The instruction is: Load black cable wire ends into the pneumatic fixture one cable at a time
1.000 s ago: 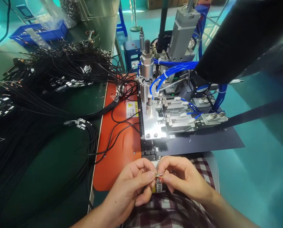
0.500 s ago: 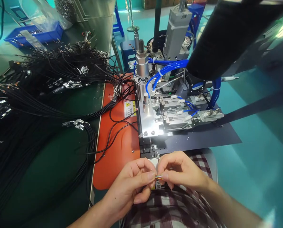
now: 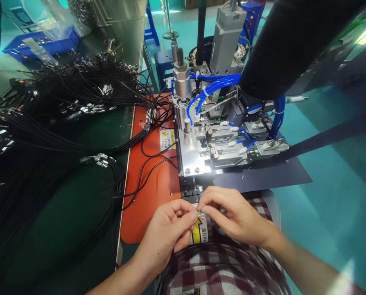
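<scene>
From my head view, my left hand (image 3: 172, 225) pinches thin coloured wires (image 3: 200, 216) over the far end of the arrow label (image 3: 204, 234). My right hand (image 3: 233, 213) has shifted beyond that label, uncovering more of it; I can't tell whether its fingertips grip a strand, but I judge the wires are being separated.
</scene>
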A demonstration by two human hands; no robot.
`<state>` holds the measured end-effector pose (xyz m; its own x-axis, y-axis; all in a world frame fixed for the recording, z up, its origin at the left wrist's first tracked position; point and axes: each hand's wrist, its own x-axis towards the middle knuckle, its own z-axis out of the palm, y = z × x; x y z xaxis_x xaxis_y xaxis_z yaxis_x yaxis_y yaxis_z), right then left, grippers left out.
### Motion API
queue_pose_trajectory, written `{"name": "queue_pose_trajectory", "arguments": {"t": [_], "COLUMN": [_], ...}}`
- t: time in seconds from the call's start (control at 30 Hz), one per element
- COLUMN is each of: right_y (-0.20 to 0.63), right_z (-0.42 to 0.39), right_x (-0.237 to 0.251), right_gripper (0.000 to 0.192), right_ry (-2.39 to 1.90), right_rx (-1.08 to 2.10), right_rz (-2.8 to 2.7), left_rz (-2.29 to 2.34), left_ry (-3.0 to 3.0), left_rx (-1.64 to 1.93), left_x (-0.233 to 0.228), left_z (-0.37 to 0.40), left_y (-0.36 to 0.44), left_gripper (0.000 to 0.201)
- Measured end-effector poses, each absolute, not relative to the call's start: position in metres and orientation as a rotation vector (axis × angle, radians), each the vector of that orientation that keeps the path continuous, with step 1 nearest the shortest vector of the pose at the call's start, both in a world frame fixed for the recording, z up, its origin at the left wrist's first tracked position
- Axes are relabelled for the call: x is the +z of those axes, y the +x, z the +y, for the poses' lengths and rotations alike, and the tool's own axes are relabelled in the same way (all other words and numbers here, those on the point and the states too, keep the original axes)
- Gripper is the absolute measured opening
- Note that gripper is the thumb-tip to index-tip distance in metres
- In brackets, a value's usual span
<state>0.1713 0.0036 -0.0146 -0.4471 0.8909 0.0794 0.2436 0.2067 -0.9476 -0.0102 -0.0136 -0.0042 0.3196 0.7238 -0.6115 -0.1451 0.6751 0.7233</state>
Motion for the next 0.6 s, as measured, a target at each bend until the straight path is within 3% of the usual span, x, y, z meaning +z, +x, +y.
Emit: {"name": "queue_pose_trajectory", "arguments": {"t": [0.2,0.47,0.6], "right_y": [0.157,0.156,0.154], "right_z": [-0.013,-0.016,-0.018], "right_x": [-0.02,-0.017,-0.018], "right_gripper": [0.007,0.013,0.017], "right_ry": [-1.303,-1.22,-1.275], "right_rx": [1.296,1.023,1.169], "right_rz": [-1.552,-1.794,-1.626], "left_rz": [1.184,1.238,1.235], "left_ry": [0.658,0.853,0.846], "left_rx": [0.697,0.642,0.633], "left_x": [-0.003,0.0,-0.004], "left_z": [-0.015,-0.017,-0.018], "left_y": [-0.007,-0.009,-0.008], "left_gripper": [0.024,0.025,0.03]}}
